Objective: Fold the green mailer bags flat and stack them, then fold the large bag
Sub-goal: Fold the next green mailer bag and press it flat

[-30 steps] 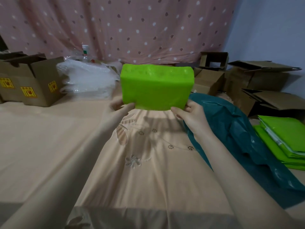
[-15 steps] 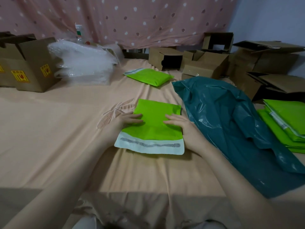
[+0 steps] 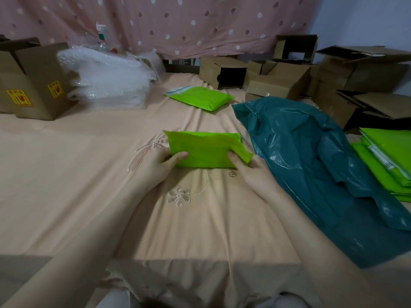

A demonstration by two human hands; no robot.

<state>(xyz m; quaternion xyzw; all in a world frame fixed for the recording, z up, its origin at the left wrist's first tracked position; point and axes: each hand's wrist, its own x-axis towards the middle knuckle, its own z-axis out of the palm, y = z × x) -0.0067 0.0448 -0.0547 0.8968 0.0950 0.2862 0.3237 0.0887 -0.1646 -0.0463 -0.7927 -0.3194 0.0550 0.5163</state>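
Note:
A bright green mailer bag point(image 3: 203, 150) lies folded over on the peach bedsheet in front of me. My left hand point(image 3: 159, 165) pinches its left end with the thumb on top. At the right end my right hand point(image 3: 249, 172) grips it, where a corner flap sticks out. Another green mailer point(image 3: 201, 100) lies flat farther back. A stack of green mailers point(image 3: 387, 161) sits at the right edge. The large dark teal bag point(image 3: 311, 156) is spread crumpled between my right hand and that stack.
Open cardboard boxes point(image 3: 278, 78) crowd the back right, and a box with yellow labels point(image 3: 33, 85) stands at the left. A pile of bubble wrap point(image 3: 106, 81) lies beside it. A dotted pink curtain point(image 3: 178, 23) hangs behind.
The mailer was held up in the air, then laid flat with its white strip toward me. Now the white strip is folded under and both hands hold the folded bag's ends.

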